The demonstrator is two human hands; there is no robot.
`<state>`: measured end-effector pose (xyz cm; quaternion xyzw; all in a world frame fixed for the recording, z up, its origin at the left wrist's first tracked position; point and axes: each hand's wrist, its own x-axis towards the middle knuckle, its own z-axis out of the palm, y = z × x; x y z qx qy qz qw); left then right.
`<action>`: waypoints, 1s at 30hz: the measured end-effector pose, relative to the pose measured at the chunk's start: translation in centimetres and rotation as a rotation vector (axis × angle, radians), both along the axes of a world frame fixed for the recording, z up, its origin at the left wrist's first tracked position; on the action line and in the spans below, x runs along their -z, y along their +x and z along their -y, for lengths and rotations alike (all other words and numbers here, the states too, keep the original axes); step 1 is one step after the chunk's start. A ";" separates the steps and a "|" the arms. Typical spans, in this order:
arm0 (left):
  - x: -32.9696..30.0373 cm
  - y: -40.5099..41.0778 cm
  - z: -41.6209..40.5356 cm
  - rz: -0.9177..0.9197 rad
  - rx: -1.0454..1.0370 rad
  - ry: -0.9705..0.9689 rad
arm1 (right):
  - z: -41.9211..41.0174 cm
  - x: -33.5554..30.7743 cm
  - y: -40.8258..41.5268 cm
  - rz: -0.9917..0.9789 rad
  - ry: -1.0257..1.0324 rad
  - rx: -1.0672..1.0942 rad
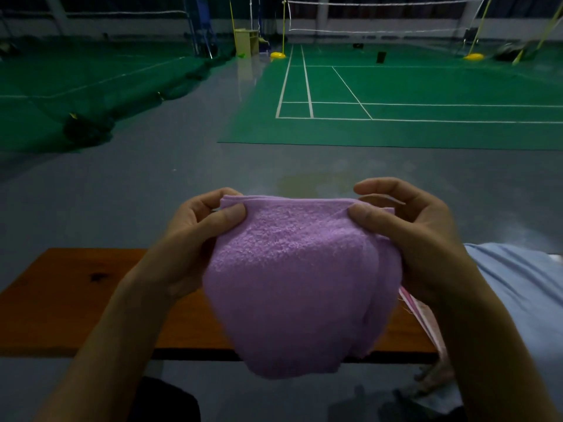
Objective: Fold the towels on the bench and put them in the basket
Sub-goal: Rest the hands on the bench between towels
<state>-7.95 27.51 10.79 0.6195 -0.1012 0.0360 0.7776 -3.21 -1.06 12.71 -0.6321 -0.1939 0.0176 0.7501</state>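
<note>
Head view: the left grip point(203, 226) pinches the upper left corner of a lilac towel point(292, 281), thumb on the near face, fingers curled behind. The right grip point(405, 229) pinches the upper right corner likewise. The towel hangs folded in layers between them, above the wooden desk point(76, 293). A light blue cloth point(524, 287) lies right of the right grip.

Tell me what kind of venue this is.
Most likely an indoor badminton hall: green courts with white lines, a net on yellow-based posts, and a wooden bench at courtside, where both hands hold a purple towel.
</note>
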 end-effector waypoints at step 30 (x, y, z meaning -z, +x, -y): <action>17.3 15.2 -0.6 -0.272 -0.609 0.697 | -3.5 20.0 15.4 0.039 -0.622 0.338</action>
